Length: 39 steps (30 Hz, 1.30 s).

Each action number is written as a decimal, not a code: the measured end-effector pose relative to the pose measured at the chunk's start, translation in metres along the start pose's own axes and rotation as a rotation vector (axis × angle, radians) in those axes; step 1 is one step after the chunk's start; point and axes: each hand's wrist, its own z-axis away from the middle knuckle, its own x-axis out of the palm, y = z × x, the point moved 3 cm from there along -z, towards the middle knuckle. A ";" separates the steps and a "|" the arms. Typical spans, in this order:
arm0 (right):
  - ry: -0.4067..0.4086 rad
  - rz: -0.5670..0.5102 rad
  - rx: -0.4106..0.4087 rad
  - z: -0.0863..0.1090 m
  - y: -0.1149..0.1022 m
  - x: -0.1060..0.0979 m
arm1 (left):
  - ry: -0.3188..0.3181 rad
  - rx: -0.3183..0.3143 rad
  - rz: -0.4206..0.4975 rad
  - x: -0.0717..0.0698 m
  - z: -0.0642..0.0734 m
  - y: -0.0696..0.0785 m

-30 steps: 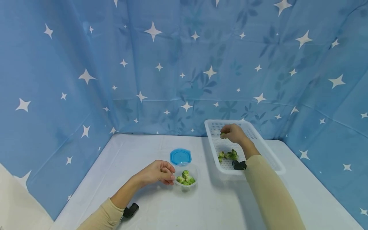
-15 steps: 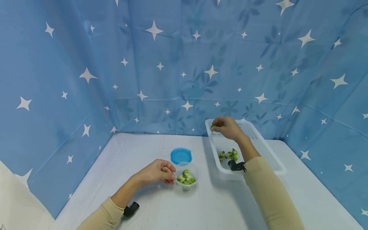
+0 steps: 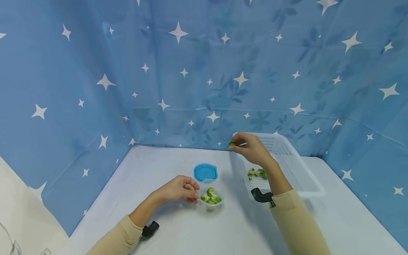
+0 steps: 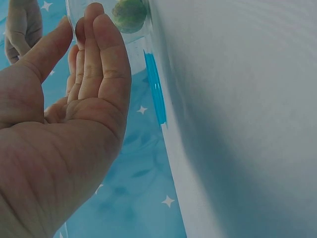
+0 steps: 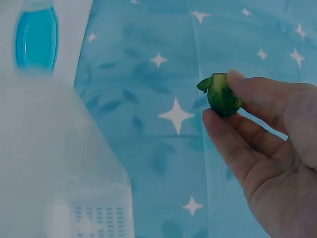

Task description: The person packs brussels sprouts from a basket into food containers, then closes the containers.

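Note:
My right hand (image 3: 251, 147) pinches a Brussels sprout (image 5: 224, 95) between thumb and fingers, held up at the far left corner of the white basket (image 3: 304, 177). Beside the small clear container (image 3: 213, 203) is my left hand (image 3: 178, 189), its fingertips against the near left side by the rim. The left wrist view has its palm facing the camera with fairly straight fingers at the container wall. Several Brussels sprouts (image 3: 211, 196) fill part of that container. More Brussels sprouts (image 3: 256, 173) lie on the basket floor, partly hidden by my right forearm.
Just behind the container a blue lid (image 3: 205, 172) lies flat on the white table (image 3: 165, 159). A blue star-patterned curtain (image 3: 191, 88) rises at the back and both sides. Each wrist carries a black camera mount (image 3: 261, 196).
My right hand has carried the Brussels sprout left from over the basket to its far left corner. The left hand keeps its place at the container. The head view has turned slightly left.

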 end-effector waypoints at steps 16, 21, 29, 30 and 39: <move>0.004 -0.076 -0.088 0.034 -0.013 0.038 | 0.012 -0.009 0.005 0.002 -0.004 -0.004; -0.016 -0.064 -0.101 0.035 -0.014 0.043 | 0.009 -0.006 0.007 0.003 -0.003 0.000; -0.075 -0.083 -0.052 0.035 -0.008 0.050 | 0.008 -0.011 0.004 0.001 -0.003 0.001; -0.088 -0.081 -0.051 0.035 -0.008 0.051 | 0.008 -0.010 0.004 0.001 -0.003 0.001; -0.268 -0.041 -0.101 0.037 -0.011 0.066 | 0.009 -0.012 0.008 0.002 -0.002 0.002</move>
